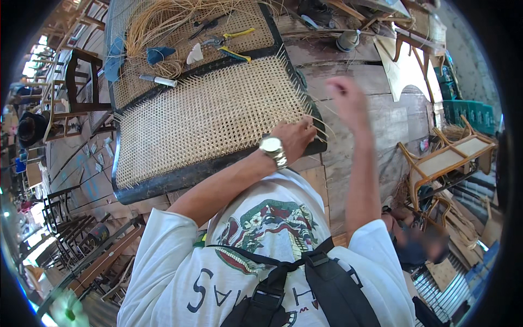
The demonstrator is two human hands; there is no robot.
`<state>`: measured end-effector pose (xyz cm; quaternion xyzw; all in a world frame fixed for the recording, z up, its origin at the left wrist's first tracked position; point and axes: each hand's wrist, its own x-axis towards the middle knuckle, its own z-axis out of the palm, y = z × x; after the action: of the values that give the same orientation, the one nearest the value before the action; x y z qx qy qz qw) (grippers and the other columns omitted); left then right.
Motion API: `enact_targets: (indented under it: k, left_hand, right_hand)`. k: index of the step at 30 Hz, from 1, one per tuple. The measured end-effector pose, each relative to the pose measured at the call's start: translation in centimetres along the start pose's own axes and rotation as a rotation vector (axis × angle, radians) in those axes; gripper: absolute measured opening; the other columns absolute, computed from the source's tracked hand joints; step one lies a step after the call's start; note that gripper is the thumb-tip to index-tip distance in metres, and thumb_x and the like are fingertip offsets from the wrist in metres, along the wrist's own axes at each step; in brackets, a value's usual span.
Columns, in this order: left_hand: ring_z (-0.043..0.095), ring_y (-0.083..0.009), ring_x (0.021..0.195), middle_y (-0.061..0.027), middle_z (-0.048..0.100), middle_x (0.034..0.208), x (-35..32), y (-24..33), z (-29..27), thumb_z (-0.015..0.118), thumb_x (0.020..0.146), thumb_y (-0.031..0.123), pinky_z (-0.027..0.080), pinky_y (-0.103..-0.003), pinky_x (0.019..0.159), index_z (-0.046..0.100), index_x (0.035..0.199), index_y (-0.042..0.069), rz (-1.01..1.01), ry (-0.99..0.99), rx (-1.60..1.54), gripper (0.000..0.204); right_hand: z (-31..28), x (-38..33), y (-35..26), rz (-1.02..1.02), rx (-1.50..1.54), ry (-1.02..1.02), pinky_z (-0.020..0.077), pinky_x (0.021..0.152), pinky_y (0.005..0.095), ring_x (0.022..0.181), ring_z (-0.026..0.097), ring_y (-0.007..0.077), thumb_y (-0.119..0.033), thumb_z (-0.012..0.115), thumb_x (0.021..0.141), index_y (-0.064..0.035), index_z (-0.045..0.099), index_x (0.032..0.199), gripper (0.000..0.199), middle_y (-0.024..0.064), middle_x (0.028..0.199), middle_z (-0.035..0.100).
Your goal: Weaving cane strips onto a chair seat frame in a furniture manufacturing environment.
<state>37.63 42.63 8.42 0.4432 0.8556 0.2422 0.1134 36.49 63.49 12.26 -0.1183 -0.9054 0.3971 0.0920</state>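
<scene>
A woven cane panel (207, 114) lies across a black frame (169, 191) in front of me, with loose strand ends sticking out along its right edge. My left hand (295, 137), a metal watch on its wrist, rests at the panel's near right corner. Its bent fingers pinch cane strands (320, 121) there. My right hand (348, 101) is raised to the right of the frame, apart from the panel and blurred by motion. The fingers look curled closed; whatever may be in them is too smeared to make out.
On the panel's far part lie a bundle of loose cane (144, 27), yellow-handled cutters (235, 53), a white-handled knife (158, 80) and a blue scrap (160, 54). Wooden chair frames (447, 158) stand right and left. Another person (417, 245) sits at the lower right.
</scene>
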Motion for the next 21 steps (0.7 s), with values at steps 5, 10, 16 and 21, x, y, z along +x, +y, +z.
enact_targets:
  k: [5,10,16,21]
  left_hand:
    - [0.069,-0.0326,0.079,-0.011,0.071,0.089,-2.4,-4.3,-1.8,0.055,0.096,0.029,0.054,-0.042,0.07,0.069,0.103,0.013,-0.33,0.056,-0.209,0.022]
    - [0.069,-0.0357,0.078,-0.0168,0.07,0.08,2.5,-9.9,-2.9,0.054,0.096,0.037,0.052,-0.046,0.07,0.067,0.1,0.007,-0.702,0.193,-0.433,0.033]
    - [0.064,-0.042,0.094,-0.0258,0.055,0.12,4.2,-8.1,-0.8,0.066,0.088,0.049,0.053,-0.05,0.079,0.058,0.118,0.003,-0.635,-0.04,-0.271,0.055]
    - [0.065,-0.041,0.089,-0.0223,0.053,0.115,3.6,-7.1,-1.5,0.071,0.083,0.051,0.053,-0.052,0.078,0.054,0.117,0.002,-0.544,0.016,-0.239,0.062]
  right_hand:
    - [5.7,1.9,0.2,0.121,-0.183,-0.387,0.0506,0.081,0.0357,0.09,0.067,0.0268,-0.013,0.062,0.088,-0.004,0.072,0.096,0.015,0.0168,0.096,0.07]
    - [-0.4,-1.3,-2.8,0.29,0.463,-0.353,0.0446,0.069,0.0263,0.075,0.057,0.0137,-0.01,0.062,0.088,-0.001,0.067,0.098,0.014,0.0011,0.082,0.063]
    - [-9.7,-2.6,-4.6,0.107,0.939,-0.062,0.0359,0.061,0.0225,0.069,0.046,0.007,-0.012,0.066,0.09,-0.0006,0.066,0.101,0.016,-0.0017,0.076,0.054]
    - [-4.3,-0.3,-2.8,0.315,-0.128,-0.071,0.0479,0.068,0.0296,0.074,0.059,0.0138,-0.02,0.064,0.092,-0.0021,0.067,0.103,0.021,0.0057,0.085,0.067]
